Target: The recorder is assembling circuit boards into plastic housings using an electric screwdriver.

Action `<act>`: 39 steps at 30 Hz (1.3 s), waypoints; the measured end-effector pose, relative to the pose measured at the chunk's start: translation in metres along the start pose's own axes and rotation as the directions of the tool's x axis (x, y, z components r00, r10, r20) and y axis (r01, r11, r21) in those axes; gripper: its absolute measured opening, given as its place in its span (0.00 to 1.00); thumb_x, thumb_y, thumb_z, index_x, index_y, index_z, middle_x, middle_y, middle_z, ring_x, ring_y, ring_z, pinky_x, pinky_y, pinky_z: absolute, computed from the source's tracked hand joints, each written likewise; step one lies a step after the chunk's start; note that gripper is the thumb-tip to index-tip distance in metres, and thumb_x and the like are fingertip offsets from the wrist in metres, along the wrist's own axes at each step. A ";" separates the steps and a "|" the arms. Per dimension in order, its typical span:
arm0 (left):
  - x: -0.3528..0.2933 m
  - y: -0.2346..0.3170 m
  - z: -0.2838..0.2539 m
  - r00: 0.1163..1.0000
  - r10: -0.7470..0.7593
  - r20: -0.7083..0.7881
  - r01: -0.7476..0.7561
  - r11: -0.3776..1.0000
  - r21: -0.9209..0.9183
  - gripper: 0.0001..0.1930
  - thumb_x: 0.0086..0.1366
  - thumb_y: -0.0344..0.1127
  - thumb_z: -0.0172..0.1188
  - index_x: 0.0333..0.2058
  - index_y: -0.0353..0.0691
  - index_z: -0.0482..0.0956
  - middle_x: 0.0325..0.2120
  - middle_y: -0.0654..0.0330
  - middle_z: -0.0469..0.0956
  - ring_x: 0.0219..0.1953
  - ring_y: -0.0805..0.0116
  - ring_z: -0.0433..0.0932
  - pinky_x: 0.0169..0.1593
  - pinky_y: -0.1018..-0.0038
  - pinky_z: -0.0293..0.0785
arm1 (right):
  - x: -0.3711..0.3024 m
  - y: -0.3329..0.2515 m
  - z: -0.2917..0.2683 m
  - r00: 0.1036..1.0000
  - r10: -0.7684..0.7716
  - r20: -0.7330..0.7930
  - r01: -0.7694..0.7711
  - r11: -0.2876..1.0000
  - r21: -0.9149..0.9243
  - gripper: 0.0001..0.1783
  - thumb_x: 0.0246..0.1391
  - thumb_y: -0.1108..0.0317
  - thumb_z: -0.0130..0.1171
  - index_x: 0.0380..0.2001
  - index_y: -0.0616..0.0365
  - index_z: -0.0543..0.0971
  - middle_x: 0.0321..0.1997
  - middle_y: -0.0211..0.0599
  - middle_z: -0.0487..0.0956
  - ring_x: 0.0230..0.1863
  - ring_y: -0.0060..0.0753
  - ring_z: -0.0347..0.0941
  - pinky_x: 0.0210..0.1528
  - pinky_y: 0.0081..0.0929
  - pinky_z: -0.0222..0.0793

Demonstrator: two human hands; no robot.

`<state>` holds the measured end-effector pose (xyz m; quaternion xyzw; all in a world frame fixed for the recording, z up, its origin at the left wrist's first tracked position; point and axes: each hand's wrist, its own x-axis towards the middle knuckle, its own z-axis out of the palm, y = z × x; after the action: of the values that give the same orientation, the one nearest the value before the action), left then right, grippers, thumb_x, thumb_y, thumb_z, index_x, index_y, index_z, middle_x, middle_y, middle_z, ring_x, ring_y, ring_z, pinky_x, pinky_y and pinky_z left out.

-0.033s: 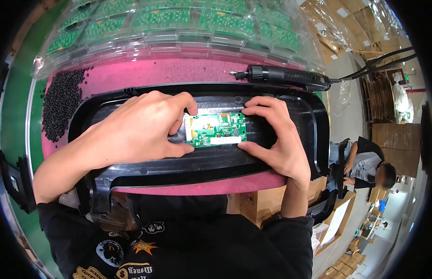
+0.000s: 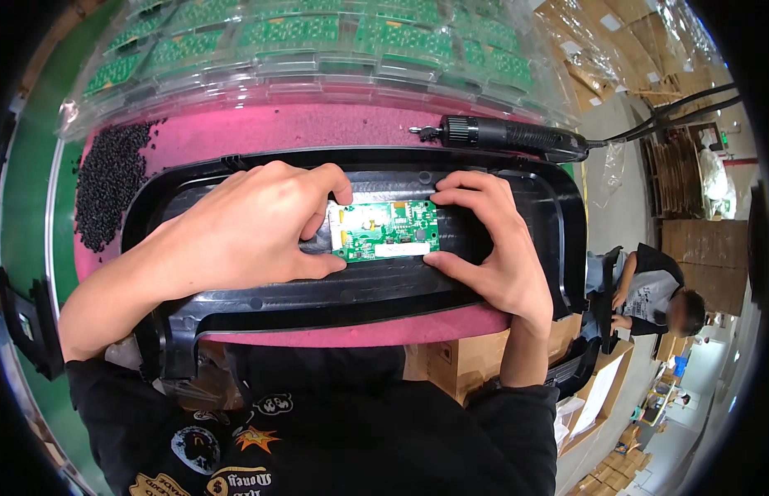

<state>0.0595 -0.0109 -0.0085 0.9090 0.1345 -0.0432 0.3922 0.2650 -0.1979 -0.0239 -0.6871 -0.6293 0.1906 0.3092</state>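
Note:
A green circuit board [image 2: 393,225] with a white label strip along its near edge lies within a long black plastic housing [image 2: 236,302]. My left hand [image 2: 265,223] grips the board's left end, with the thumb at the near corner and the fingers at the far corner. At the right end my right hand [image 2: 496,244] holds it the same way, thumb near and fingertips far. Both palms partly cover the housing's inside. Whether the board rests on the housing floor or sits just above it, I cannot tell.
Beyond the housing, a black electric screwdriver [image 2: 508,135] with a cable lies on the pink mat [image 2: 318,124]. Many small black screws [image 2: 112,186] are heaped at the left. Clear plastic trays of green boards [image 2: 285,37] stand at the back. A person [image 2: 653,285] sits farther right.

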 end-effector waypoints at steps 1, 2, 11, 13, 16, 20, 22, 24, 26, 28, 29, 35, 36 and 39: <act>0.000 0.000 -0.001 1.000 -0.009 0.015 0.008 1.000 0.010 0.28 0.46 0.34 0.74 0.45 0.36 0.72 0.19 0.59 0.71 0.21 0.60 0.74 0.27 0.67 0.67 | 0.000 0.000 0.000 1.000 0.000 0.000 0.000 1.000 0.002 0.29 0.35 0.74 0.73 0.46 0.59 0.76 0.53 0.40 0.72 0.58 0.47 0.65 0.61 0.38 0.61; 0.000 0.000 -0.001 0.999 -0.017 0.029 0.017 1.000 0.019 0.28 0.47 0.34 0.74 0.45 0.36 0.71 0.19 0.59 0.71 0.21 0.60 0.74 0.27 0.66 0.67 | -0.001 0.000 0.000 1.000 -0.001 0.000 0.001 1.000 0.004 0.29 0.35 0.74 0.73 0.46 0.59 0.76 0.53 0.40 0.72 0.58 0.47 0.65 0.61 0.38 0.61; 0.001 0.005 -0.007 0.978 -0.113 0.172 0.103 0.992 0.066 0.31 0.52 0.38 0.72 0.52 0.38 0.68 0.23 0.58 0.71 0.28 0.59 0.76 0.32 0.64 0.69 | 0.000 -0.005 -0.003 0.998 0.052 0.025 -0.052 0.999 -0.008 0.33 0.34 0.73 0.74 0.49 0.58 0.75 0.54 0.40 0.72 0.58 0.47 0.66 0.62 0.37 0.61; -0.001 0.008 -0.012 0.976 -0.122 0.181 0.112 0.992 0.061 0.33 0.52 0.38 0.72 0.54 0.39 0.67 0.24 0.58 0.71 0.28 0.59 0.76 0.32 0.64 0.69 | -0.002 -0.010 -0.009 0.998 0.056 -0.029 -0.057 0.998 -0.010 0.33 0.34 0.73 0.74 0.49 0.58 0.75 0.54 0.40 0.72 0.58 0.45 0.66 0.63 0.37 0.61; -0.008 0.004 -0.012 0.980 -0.097 0.173 0.085 0.993 0.079 0.34 0.53 0.37 0.72 0.56 0.39 0.65 0.24 0.58 0.70 0.28 0.59 0.75 0.32 0.64 0.69 | -0.009 -0.013 -0.030 0.937 0.118 -0.329 -0.158 0.983 -0.098 0.30 0.40 0.72 0.70 0.50 0.56 0.75 0.54 0.38 0.74 0.58 0.40 0.67 0.63 0.34 0.60; -0.012 -0.002 -0.007 0.996 0.084 0.021 -0.086 0.994 0.067 0.29 0.55 0.35 0.69 0.54 0.39 0.67 0.23 0.58 0.71 0.27 0.60 0.75 0.32 0.64 0.70 | -0.011 0.018 -0.079 0.891 0.112 -0.441 -0.379 0.718 -0.584 0.27 0.54 0.68 0.62 0.58 0.51 0.71 0.54 0.43 0.75 0.55 0.47 0.65 0.60 0.37 0.60; -0.012 0.000 -0.008 0.992 0.127 0.000 -0.127 0.990 0.058 0.27 0.56 0.35 0.68 0.53 0.38 0.68 0.23 0.59 0.71 0.27 0.60 0.75 0.32 0.64 0.70 | -0.018 0.047 -0.102 0.879 0.244 -0.410 -0.470 0.594 -0.653 0.26 0.58 0.67 0.61 0.60 0.49 0.69 0.50 0.42 0.75 0.52 0.41 0.68 0.58 0.34 0.62; -0.015 0.001 -0.009 0.993 0.120 -0.007 -0.120 0.992 0.027 0.23 0.58 0.35 0.66 0.50 0.38 0.69 0.23 0.59 0.71 0.26 0.60 0.75 0.32 0.64 0.70 | -0.007 0.063 -0.113 0.820 0.459 -0.342 -0.553 0.789 -0.268 0.24 0.60 0.67 0.60 0.59 0.48 0.69 0.48 0.41 0.75 0.49 0.35 0.69 0.55 0.31 0.64; -0.016 0.000 -0.008 0.989 0.144 -0.017 -0.144 0.989 0.024 0.22 0.58 0.35 0.65 0.50 0.38 0.69 0.23 0.59 0.71 0.26 0.59 0.75 0.31 0.64 0.70 | -0.001 0.065 -0.113 0.772 0.611 -0.177 -0.587 0.791 0.170 0.22 0.62 0.66 0.58 0.59 0.48 0.69 0.45 0.39 0.74 0.46 0.30 0.70 0.53 0.27 0.67; -0.017 -0.002 -0.008 0.988 0.152 -0.034 -0.151 0.988 0.024 0.21 0.58 0.35 0.65 0.49 0.37 0.70 0.22 0.59 0.70 0.26 0.59 0.75 0.31 0.64 0.70 | 0.013 0.059 -0.100 0.726 0.611 -0.315 -0.475 0.777 0.413 0.20 0.63 0.66 0.58 0.57 0.49 0.68 0.45 0.36 0.71 0.43 0.23 0.71 0.48 0.25 0.72; -0.017 -0.002 -0.008 0.985 0.166 -0.047 -0.165 0.986 0.019 0.21 0.59 0.36 0.65 0.48 0.37 0.70 0.22 0.59 0.70 0.26 0.60 0.75 0.31 0.64 0.70 | 0.022 0.048 -0.093 0.671 0.602 -0.432 -0.373 0.778 0.506 0.22 0.62 0.68 0.58 0.55 0.52 0.64 0.48 0.38 0.71 0.45 0.26 0.72 0.48 0.29 0.76; -0.017 -0.001 -0.010 0.971 0.190 -0.146 -0.198 0.980 -0.037 0.18 0.60 0.34 0.64 0.46 0.37 0.71 0.22 0.60 0.69 0.25 0.63 0.71 0.31 0.67 0.69 | 0.082 0.000 -0.036 0.765 0.158 -0.625 0.334 0.732 0.594 0.20 0.66 0.64 0.52 0.54 0.61 0.60 0.51 0.47 0.74 0.49 0.38 0.72 0.60 0.39 0.66; -0.019 0.000 -0.012 0.961 0.207 -0.181 -0.221 0.973 -0.060 0.17 0.60 0.33 0.64 0.45 0.36 0.72 0.23 0.60 0.69 0.25 0.64 0.70 0.30 0.69 0.68 | 0.086 -0.004 -0.027 0.841 0.177 -0.511 0.238 0.728 0.643 0.19 0.67 0.61 0.51 0.53 0.61 0.62 0.49 0.46 0.75 0.48 0.37 0.72 0.58 0.39 0.65; -0.016 -0.003 -0.005 0.909 0.287 -0.304 -0.327 0.941 -0.089 0.16 0.59 0.31 0.65 0.44 0.36 0.73 0.26 0.60 0.69 0.28 0.68 0.70 0.30 0.72 0.68 | 0.097 -0.018 -0.015 0.853 0.302 -0.426 0.275 0.432 0.859 0.27 0.68 0.48 0.46 0.57 0.61 0.65 0.42 0.38 0.74 0.47 0.37 0.69 0.60 0.39 0.61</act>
<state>0.0436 -0.0083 -0.0041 0.8859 0.0478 0.1606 0.4325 0.2743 -0.1053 0.0113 -0.4429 -0.3133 0.3044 0.7830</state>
